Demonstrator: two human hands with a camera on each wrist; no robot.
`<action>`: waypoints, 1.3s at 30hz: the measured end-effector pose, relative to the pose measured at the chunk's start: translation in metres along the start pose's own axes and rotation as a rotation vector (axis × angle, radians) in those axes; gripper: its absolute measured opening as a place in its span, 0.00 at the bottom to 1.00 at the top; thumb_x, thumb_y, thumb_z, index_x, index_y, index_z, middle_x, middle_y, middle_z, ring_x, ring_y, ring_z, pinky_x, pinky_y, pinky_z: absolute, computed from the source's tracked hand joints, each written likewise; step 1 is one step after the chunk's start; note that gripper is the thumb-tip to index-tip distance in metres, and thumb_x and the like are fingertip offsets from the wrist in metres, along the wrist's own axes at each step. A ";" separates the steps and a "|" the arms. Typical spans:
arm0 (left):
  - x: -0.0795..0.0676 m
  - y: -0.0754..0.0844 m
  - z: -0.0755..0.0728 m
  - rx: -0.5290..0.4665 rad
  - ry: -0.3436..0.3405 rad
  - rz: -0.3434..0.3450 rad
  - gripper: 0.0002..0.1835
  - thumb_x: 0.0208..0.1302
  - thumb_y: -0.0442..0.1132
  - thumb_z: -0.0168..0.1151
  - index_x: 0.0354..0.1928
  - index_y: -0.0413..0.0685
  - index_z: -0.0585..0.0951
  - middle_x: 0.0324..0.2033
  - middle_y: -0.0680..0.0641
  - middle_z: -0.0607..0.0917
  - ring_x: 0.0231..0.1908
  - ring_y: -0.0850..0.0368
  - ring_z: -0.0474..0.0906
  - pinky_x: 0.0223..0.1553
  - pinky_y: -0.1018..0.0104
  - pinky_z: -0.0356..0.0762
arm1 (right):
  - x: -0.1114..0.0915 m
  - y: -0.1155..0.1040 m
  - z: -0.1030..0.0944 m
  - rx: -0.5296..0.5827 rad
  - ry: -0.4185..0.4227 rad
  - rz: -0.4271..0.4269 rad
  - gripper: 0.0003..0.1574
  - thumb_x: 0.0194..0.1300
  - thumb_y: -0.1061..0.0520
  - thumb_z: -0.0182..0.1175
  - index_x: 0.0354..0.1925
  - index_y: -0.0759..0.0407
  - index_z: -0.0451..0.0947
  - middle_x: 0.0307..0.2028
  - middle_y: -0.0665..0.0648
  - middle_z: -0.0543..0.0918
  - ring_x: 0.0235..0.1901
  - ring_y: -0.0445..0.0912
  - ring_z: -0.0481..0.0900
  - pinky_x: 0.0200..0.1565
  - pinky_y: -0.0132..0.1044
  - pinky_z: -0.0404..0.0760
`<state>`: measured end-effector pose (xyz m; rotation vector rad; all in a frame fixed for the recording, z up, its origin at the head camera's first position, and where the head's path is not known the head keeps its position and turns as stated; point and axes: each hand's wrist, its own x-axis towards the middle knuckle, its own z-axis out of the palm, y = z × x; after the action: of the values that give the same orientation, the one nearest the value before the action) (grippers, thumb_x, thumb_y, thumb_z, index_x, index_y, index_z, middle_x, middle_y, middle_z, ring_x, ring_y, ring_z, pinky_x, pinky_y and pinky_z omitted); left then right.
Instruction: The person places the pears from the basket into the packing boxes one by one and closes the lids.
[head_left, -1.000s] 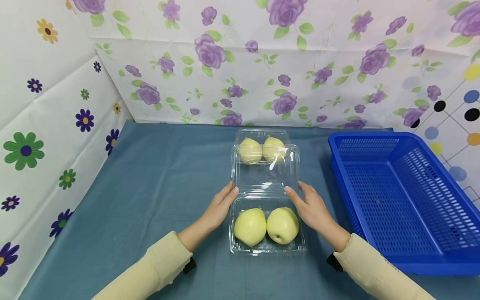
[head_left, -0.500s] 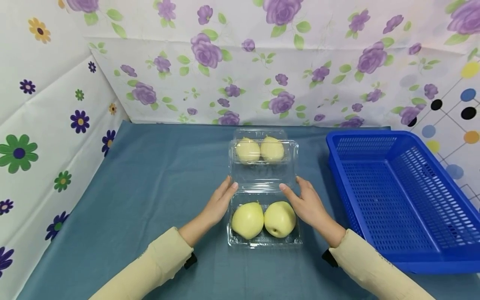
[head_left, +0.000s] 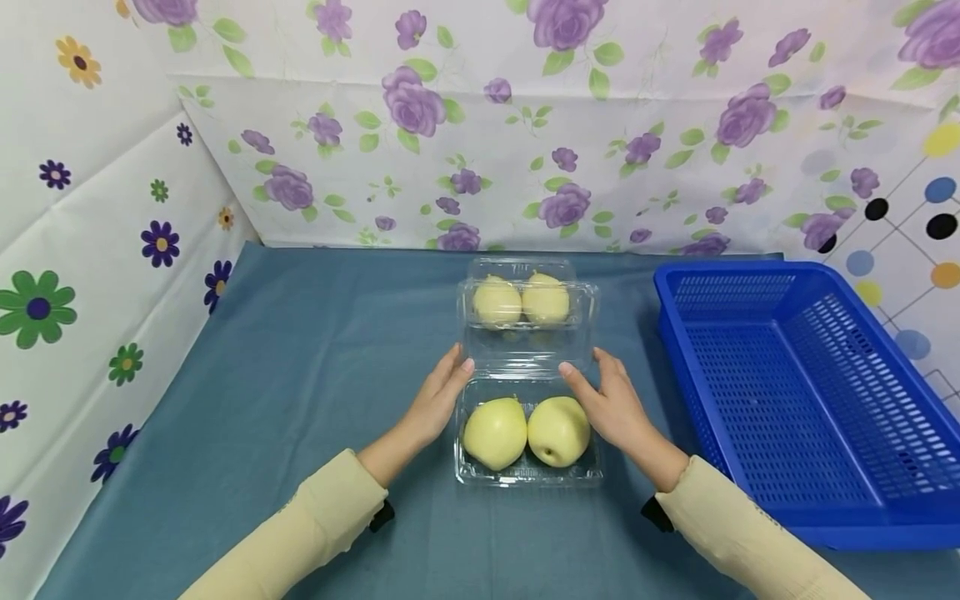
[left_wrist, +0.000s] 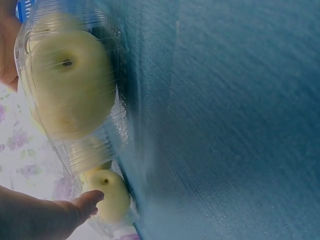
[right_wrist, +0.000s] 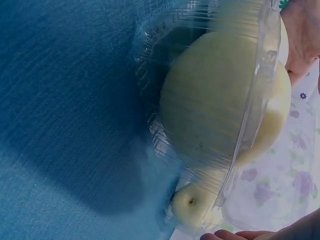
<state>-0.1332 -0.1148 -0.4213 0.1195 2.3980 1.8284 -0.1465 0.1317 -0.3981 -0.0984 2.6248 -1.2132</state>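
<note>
An uncovered clear plastic clamshell box (head_left: 529,482) sits on the blue cloth, its lid (head_left: 551,354) raised at the far side. Two pale yellow-green pears lie side by side in its base, a left pear (head_left: 495,433) and a right pear (head_left: 558,432). My left hand (head_left: 437,400) is at the box's left rear corner, fingers extended along the side. Mirroring it at the right rear corner is my right hand (head_left: 613,404), its thumb near the hinge. Both wrist views show the box wall close up, with a pear (left_wrist: 72,85) behind the clear plastic.
Behind the raised lid stands a second clear box (head_left: 521,265) with two pears (head_left: 546,293), partly seen through the lid. A blue perforated plastic basket (head_left: 780,408) stands at the right. Flower-patterned sheets (head_left: 337,183) hang along the back and left edges of the cloth.
The near box has slid a little away from me, toward the second box, both hands moving along with it. Its lid stays raised. The head view has shifted slightly.
</note>
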 end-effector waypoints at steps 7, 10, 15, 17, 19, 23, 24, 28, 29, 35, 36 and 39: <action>0.000 0.004 -0.002 -0.023 0.012 0.003 0.33 0.73 0.46 0.38 0.70 0.27 0.51 0.69 0.29 0.57 0.69 0.35 0.54 0.70 0.45 0.50 | -0.002 -0.001 -0.004 0.024 0.024 -0.021 0.50 0.72 0.36 0.42 0.72 0.72 0.42 0.71 0.74 0.47 0.70 0.66 0.49 0.66 0.63 0.55; 0.001 0.004 -0.002 -0.034 0.025 0.011 0.32 0.73 0.45 0.37 0.69 0.27 0.54 0.68 0.29 0.59 0.69 0.35 0.53 0.70 0.44 0.49 | -0.003 -0.001 -0.006 0.033 0.038 -0.033 0.48 0.73 0.37 0.41 0.72 0.72 0.43 0.70 0.74 0.49 0.70 0.66 0.50 0.66 0.63 0.55; 0.002 0.002 -0.003 -0.114 0.022 0.000 0.32 0.73 0.47 0.37 0.68 0.26 0.56 0.67 0.28 0.60 0.69 0.35 0.54 0.69 0.44 0.53 | -0.004 0.000 -0.006 0.081 0.056 -0.084 0.45 0.76 0.39 0.35 0.70 0.77 0.46 0.68 0.77 0.51 0.67 0.68 0.54 0.65 0.62 0.57; 0.001 0.002 -0.003 -0.160 0.009 -0.016 0.35 0.73 0.51 0.37 0.68 0.26 0.56 0.67 0.28 0.58 0.69 0.34 0.53 0.68 0.44 0.54 | -0.005 0.000 -0.005 0.115 0.072 -0.098 0.44 0.76 0.41 0.32 0.68 0.79 0.48 0.67 0.78 0.53 0.67 0.68 0.54 0.66 0.61 0.56; 0.000 0.002 -0.004 -0.203 -0.006 -0.036 0.38 0.73 0.56 0.37 0.68 0.26 0.55 0.68 0.27 0.57 0.69 0.34 0.52 0.69 0.44 0.53 | -0.006 -0.001 -0.006 0.148 0.084 -0.090 0.43 0.77 0.41 0.31 0.67 0.79 0.50 0.66 0.78 0.55 0.67 0.68 0.54 0.67 0.60 0.55; -0.002 0.006 -0.007 -0.226 -0.028 -0.076 0.41 0.73 0.60 0.33 0.69 0.28 0.53 0.69 0.27 0.56 0.70 0.34 0.52 0.69 0.46 0.52 | -0.007 -0.005 -0.008 0.200 0.077 -0.033 0.42 0.77 0.42 0.28 0.67 0.78 0.50 0.65 0.77 0.58 0.65 0.68 0.56 0.66 0.60 0.55; -0.002 0.008 -0.008 -0.237 -0.033 -0.094 0.40 0.73 0.60 0.31 0.69 0.28 0.53 0.69 0.27 0.56 0.70 0.35 0.52 0.69 0.46 0.52 | -0.007 -0.007 -0.009 0.208 0.071 -0.019 0.42 0.77 0.42 0.27 0.67 0.78 0.50 0.64 0.77 0.58 0.64 0.69 0.57 0.66 0.60 0.55; -0.002 0.014 -0.010 -0.301 -0.047 -0.158 0.38 0.75 0.56 0.27 0.68 0.25 0.53 0.68 0.26 0.56 0.70 0.34 0.51 0.70 0.45 0.50 | -0.007 -0.009 -0.013 0.239 0.035 0.010 0.44 0.77 0.41 0.22 0.67 0.79 0.50 0.64 0.78 0.58 0.65 0.69 0.58 0.67 0.58 0.57; -0.002 0.015 -0.010 -0.313 -0.051 -0.169 0.38 0.75 0.56 0.26 0.68 0.24 0.53 0.68 0.25 0.56 0.69 0.34 0.51 0.70 0.45 0.50 | -0.007 -0.009 -0.014 0.251 0.027 0.010 0.45 0.77 0.40 0.21 0.67 0.79 0.50 0.66 0.78 0.57 0.66 0.68 0.56 0.68 0.57 0.56; -0.004 0.015 -0.010 -0.288 -0.047 -0.161 0.44 0.71 0.63 0.30 0.67 0.24 0.54 0.67 0.25 0.58 0.69 0.34 0.53 0.70 0.45 0.49 | -0.006 -0.008 -0.017 0.315 -0.040 0.019 0.49 0.75 0.37 0.17 0.69 0.79 0.43 0.69 0.78 0.51 0.70 0.66 0.50 0.70 0.52 0.52; -0.005 0.015 -0.010 -0.272 -0.047 -0.156 0.47 0.70 0.66 0.32 0.67 0.24 0.54 0.67 0.24 0.58 0.69 0.34 0.53 0.70 0.45 0.49 | -0.007 -0.008 -0.017 0.317 -0.046 0.020 0.49 0.75 0.37 0.16 0.70 0.79 0.42 0.69 0.78 0.50 0.70 0.66 0.49 0.70 0.52 0.51; -0.007 0.016 -0.008 -0.225 -0.052 -0.137 0.55 0.62 0.75 0.35 0.66 0.25 0.53 0.67 0.24 0.56 0.69 0.33 0.51 0.70 0.43 0.47 | -0.008 -0.009 -0.016 0.332 -0.049 0.008 0.48 0.74 0.36 0.16 0.71 0.75 0.39 0.70 0.78 0.48 0.70 0.67 0.48 0.70 0.53 0.51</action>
<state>-0.1277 -0.1190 -0.4035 -0.0183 2.0920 1.9875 -0.1429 0.1388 -0.3792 -0.0555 2.3425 -1.6015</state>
